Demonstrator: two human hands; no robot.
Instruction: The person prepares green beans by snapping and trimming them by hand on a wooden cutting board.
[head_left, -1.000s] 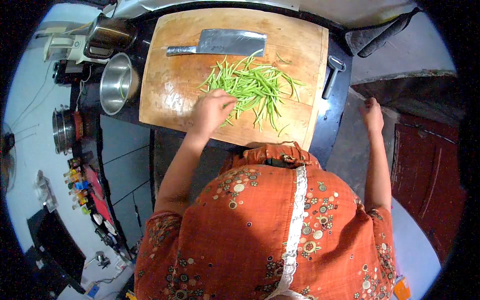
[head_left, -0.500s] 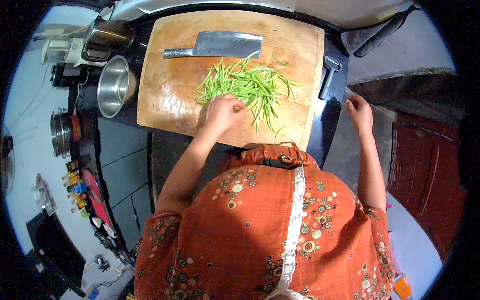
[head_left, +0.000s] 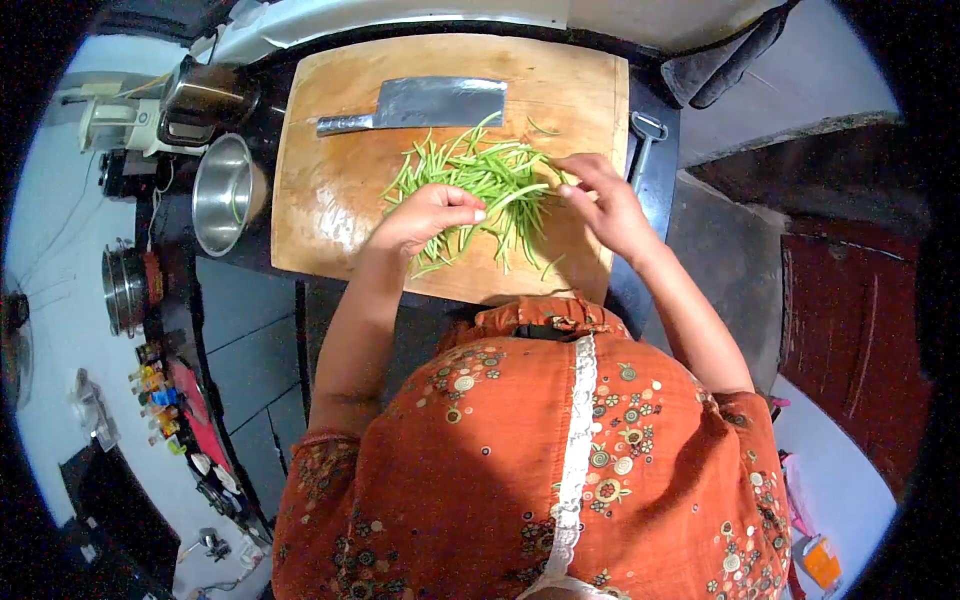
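"Right hand (head_left: 612, 205) has come in since the last frame, from beyond the board's right side to the right end of the green stalks (head_left: 465, 165)."

"And the left hand (head_left: 425, 218)?"

"At the near-left side of the pile, thumb and fingertips bent over it. I can't tell whether either of the hands is clamped on a stalk; one pale stalk stretches across the gap between them. They are apart from each other."

"Where is the pile?"

"Loose on the wooden board (head_left: 330, 175), right of its middle. A cleaver (head_left: 440, 103) lies flat just beyond, its handle to the left and some stalk tips near the blade."

"Any containers?"

"Left of the board, a steel bowl (head_left: 213, 185) stands on the dark bench (head_left: 655, 205). Inside I see one thin green piece (head_left: 236, 208) against the bare metal."

"What's behind the bowl?"

"A dark, shiny pot (head_left: 205, 95) with a handle; its contents are hidden."

"Anything further out?"

"To the lower left, another steel pot (head_left: 120, 290), contents unclear, and small colourful bottles (head_left: 152, 398), too small to read. Right of the board, a peeler (head_left: 643, 155) rests on the bench."
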